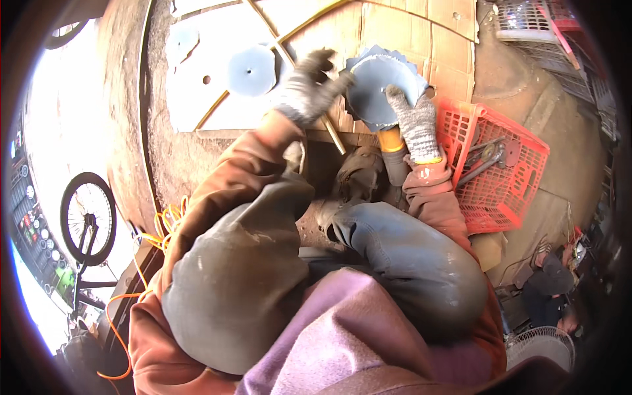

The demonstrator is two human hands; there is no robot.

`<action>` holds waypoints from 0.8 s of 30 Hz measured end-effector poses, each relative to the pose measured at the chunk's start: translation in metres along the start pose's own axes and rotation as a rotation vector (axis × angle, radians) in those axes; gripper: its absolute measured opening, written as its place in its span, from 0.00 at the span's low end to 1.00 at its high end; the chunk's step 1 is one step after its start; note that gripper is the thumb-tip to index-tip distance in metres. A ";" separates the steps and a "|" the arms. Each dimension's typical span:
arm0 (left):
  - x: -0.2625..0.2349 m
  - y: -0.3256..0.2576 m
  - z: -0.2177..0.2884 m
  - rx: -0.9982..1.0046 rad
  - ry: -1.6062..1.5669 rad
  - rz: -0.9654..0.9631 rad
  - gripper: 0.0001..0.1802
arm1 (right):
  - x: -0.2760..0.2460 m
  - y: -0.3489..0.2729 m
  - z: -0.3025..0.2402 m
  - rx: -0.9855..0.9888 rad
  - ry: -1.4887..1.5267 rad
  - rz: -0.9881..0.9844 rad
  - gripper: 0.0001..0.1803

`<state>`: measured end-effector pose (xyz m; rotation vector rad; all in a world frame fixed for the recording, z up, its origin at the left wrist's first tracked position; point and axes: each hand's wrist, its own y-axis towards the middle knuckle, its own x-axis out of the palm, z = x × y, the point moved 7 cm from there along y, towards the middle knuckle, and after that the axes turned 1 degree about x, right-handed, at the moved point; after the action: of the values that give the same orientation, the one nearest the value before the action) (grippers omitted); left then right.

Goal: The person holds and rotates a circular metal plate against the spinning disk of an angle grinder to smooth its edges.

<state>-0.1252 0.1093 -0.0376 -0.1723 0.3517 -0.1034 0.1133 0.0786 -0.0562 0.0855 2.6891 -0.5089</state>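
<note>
My right hand (419, 128), in a grey knitted glove, grips the right edge of a round blue-grey disc (378, 99), thumb on its upper face. More blue-grey sheets with jagged corners (376, 51) show behind its far edge. Smeared a little by motion, my gloved left hand (311, 89) is at the disc's left side, fingers apart; whether a fingertip touches the rim I cannot tell. Below the disc a yellow-and-grey cylindrical thing (393, 155) shows in part. Another blue-grey disc (251, 70) with a small centre hole lies to the left.
Flattened cardboard (401, 26) covers the ground ahead, crossed by thin yellowish strips (309, 25). A red plastic crate (494, 207) with metal parts stands at my right. Orange cable (172, 220) lies at my left, near a bicycle wheel (87, 217). Another person (550, 283) is at the far right.
</note>
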 end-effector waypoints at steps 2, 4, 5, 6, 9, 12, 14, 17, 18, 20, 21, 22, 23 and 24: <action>-0.060 0.010 -0.023 0.270 0.039 0.237 0.32 | 0.000 -0.001 0.000 0.020 0.049 -0.014 0.23; -0.118 0.019 -0.024 0.265 0.652 0.374 0.41 | -0.001 -0.003 0.000 0.021 0.163 0.004 0.23; -0.137 0.028 -0.034 0.184 0.795 0.290 0.47 | 0.000 -0.003 0.000 0.022 0.166 0.003 0.23; -0.144 0.031 -0.041 0.130 0.950 0.205 0.48 | 0.000 -0.002 -0.001 0.021 0.130 0.018 0.23; -0.145 0.037 -0.065 -0.016 1.086 0.015 0.43 | -0.001 -0.002 0.000 0.034 0.097 0.026 0.23; -0.174 0.047 -0.163 -0.119 1.131 -0.204 0.31 | 0.007 0.000 -0.009 0.001 0.097 -0.007 0.23; -0.141 0.051 -0.130 0.108 1.436 -0.358 0.18 | -0.003 0.001 0.010 -0.009 0.113 0.044 0.24; -0.175 0.045 -0.089 -0.106 0.160 -0.036 0.13 | -0.004 -0.001 0.006 0.035 0.036 0.041 0.24; -0.162 0.041 -0.070 -0.130 -0.022 -0.054 0.14 | -0.006 -0.002 0.007 0.035 0.028 0.038 0.25; -0.112 0.031 0.011 -0.154 -0.289 -0.179 0.16 | -0.008 -0.001 0.010 0.042 0.016 0.058 0.26; -0.092 0.029 0.028 -0.158 -0.369 -0.286 0.17 | -0.005 -0.001 0.008 0.041 0.015 0.059 0.26; -0.069 0.027 0.039 -0.172 -0.395 -0.365 0.16 | -0.002 -0.003 -0.001 0.074 -0.007 0.024 0.28; -0.038 0.026 0.050 -0.184 -0.428 -0.464 0.16 | -0.006 -0.002 0.003 -0.019 0.022 0.061 0.28; -0.009 0.030 0.054 -0.129 -0.334 -0.533 0.16 | -0.006 0.005 0.025 -0.115 -0.083 0.071 0.26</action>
<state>-0.1130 0.1477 0.0095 -0.4029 -0.0289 -0.5725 0.1288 0.0746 -0.0775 0.1242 2.6176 -0.3281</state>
